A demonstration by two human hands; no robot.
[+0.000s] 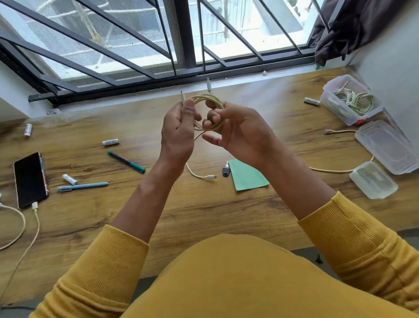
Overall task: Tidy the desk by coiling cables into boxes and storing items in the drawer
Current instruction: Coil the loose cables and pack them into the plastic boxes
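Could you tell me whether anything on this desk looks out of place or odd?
Nothing looks damaged or spilled. Batteries, pens and a loose cable lie scattered across the desk, unsorted.

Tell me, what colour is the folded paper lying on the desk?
Green; the folded paper shows plainly in the head view.

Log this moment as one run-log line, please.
step: coiling cable | left hand: pinches cream cable | right hand: holds its loops | tail: hangs to desk | open box: holds coiled cables
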